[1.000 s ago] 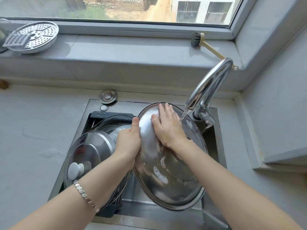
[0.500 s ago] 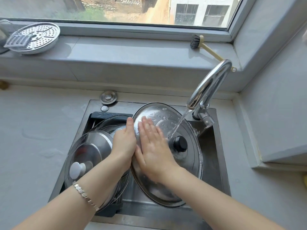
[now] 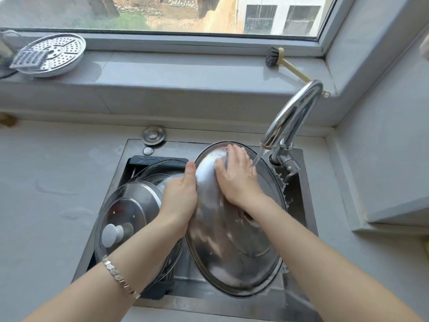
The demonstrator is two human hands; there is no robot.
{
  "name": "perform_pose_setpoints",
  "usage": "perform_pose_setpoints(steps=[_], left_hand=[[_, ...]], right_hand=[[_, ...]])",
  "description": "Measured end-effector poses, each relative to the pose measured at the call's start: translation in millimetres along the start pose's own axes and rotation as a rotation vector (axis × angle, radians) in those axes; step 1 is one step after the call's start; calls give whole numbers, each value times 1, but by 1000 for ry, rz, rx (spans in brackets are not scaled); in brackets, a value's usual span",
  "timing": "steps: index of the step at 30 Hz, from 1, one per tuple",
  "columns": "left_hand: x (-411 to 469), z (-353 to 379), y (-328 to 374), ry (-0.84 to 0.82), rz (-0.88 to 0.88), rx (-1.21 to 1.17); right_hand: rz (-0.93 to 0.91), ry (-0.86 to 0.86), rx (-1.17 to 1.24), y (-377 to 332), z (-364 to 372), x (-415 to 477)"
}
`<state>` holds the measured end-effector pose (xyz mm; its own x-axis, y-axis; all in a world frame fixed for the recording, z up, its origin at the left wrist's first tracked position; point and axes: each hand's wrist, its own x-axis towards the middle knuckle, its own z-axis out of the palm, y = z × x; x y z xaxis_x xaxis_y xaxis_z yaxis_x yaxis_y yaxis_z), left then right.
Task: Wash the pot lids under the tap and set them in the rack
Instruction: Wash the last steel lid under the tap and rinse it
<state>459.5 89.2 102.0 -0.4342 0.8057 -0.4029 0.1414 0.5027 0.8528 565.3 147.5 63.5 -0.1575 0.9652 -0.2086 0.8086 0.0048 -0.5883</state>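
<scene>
Right now the sink has a big steel lid standing tilted over its right half, top edge below the tap. On the left, a dark rack holds a glass lid with a white knob, with others behind it. The left hand grips the big steel lid's left rim, thumb on top. The right hand lies flat on its upper part, fingers straight, with water landing at the hand's edge.
</scene>
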Motion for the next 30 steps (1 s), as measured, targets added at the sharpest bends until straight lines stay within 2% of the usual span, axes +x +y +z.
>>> perform_pose_setpoints(steps=[4,6,7,8,10,12,14,17,18,19,22,23,24,26,28,30], left_hand=[[-8,0,-1,-8,68,54],[-9,2,-1,-7,108,78],[-9,4,-2,-14,124,91],[-10,6,-3,-25,132,97],[-8,10,-4,-43,118,72],[-5,10,-4,-37,76,32],[-3,9,-6,-36,42,11],[-5,9,-10,-43,57,58],[-5,9,-11,-40,70,77],[-4,10,-11,-38,77,89],[-1,10,-8,-50,57,69],[0,9,-7,-52,53,55],[0,9,-6,-49,55,53],[-2,8,-5,-33,71,76],[-6,8,-4,-28,92,81],[-7,9,-2,-31,126,83]], right_hand=[[477,-86,117,33,-8,36],[643,-80,147,30,-8,38],[651,-40,146,22,-7,35],[583,14,153,12,-6,30],[271,106,125,-14,1,9],[36,98,65,-27,8,-12],[53,42,27,-20,8,-5],[401,15,102,0,-6,22],[438,19,113,1,-8,22],[395,9,99,-3,-7,16],[31,-25,52,-17,5,-12],[-10,1,39,-14,5,-13],[30,48,40,-7,3,-5],[297,88,102,15,-3,21],[574,16,202,32,-13,38],[618,22,232,28,-13,41]])
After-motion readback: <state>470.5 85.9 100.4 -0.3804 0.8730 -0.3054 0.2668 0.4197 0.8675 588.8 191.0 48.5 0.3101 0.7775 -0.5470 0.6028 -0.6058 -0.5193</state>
